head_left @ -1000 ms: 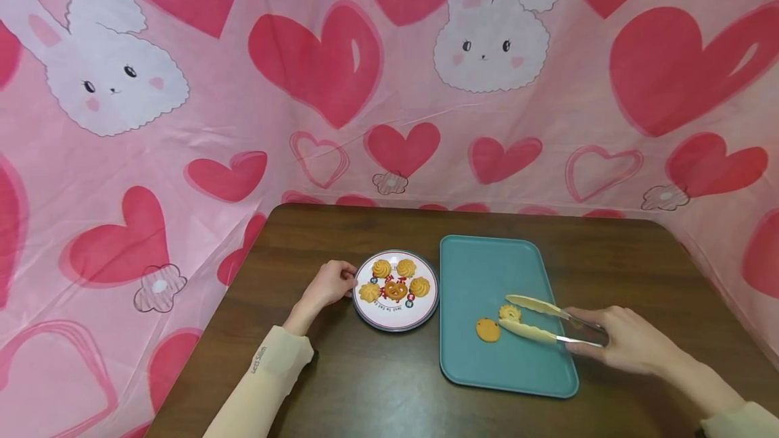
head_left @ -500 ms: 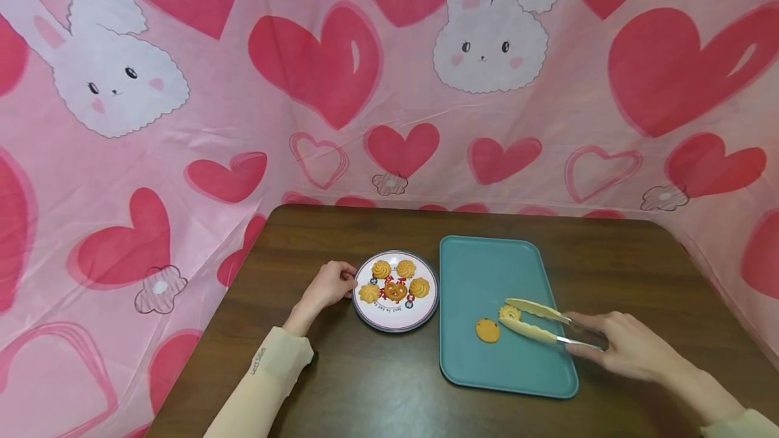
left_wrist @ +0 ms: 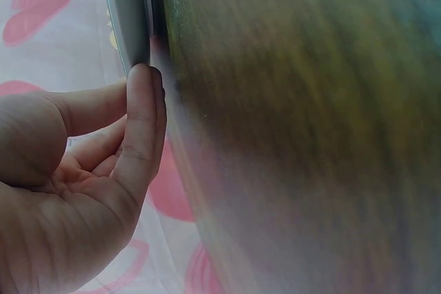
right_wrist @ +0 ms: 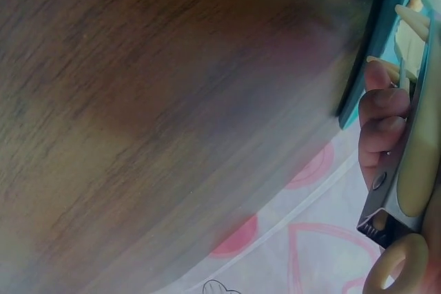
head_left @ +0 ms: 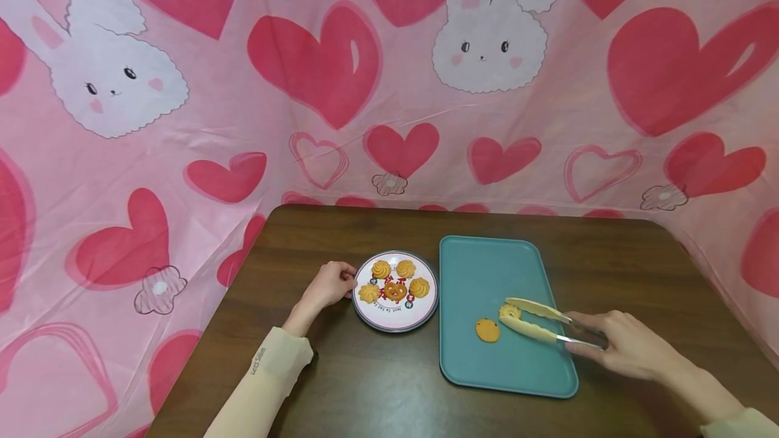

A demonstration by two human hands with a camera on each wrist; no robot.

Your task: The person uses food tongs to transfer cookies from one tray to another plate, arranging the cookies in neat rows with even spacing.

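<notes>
My left hand [head_left: 332, 282] pinches the left rim of a white plate [head_left: 389, 318]; thumb and fingertips meet at the rim in the left wrist view. On that plate lie several swirled cookies [head_left: 420, 287] and a pretzel [head_left: 395, 290]. My right hand [head_left: 629, 343] grips a pair of tongs [head_left: 535, 331] with cream scalloped tips and metal arms. The tips stand apart on either side of a ring-shaped cookie [head_left: 510, 312] on the teal tray [head_left: 487, 262]. A flat round cookie [head_left: 487, 330] lies just left of it. The right wrist view shows fingers wrapped around the tongs' handle.
Plate and tray stand side by side on a dark wooden table [head_left: 377, 384], with a narrow gap between them. A pink cloth [head_left: 414, 107] with hearts and rabbits hangs behind the table's far edge and at its sides.
The upper tong tip has come slightly down toward the ring-shaped cookie, so the tips stand a little closer together. The left hand, plate and tray have stayed in place.
</notes>
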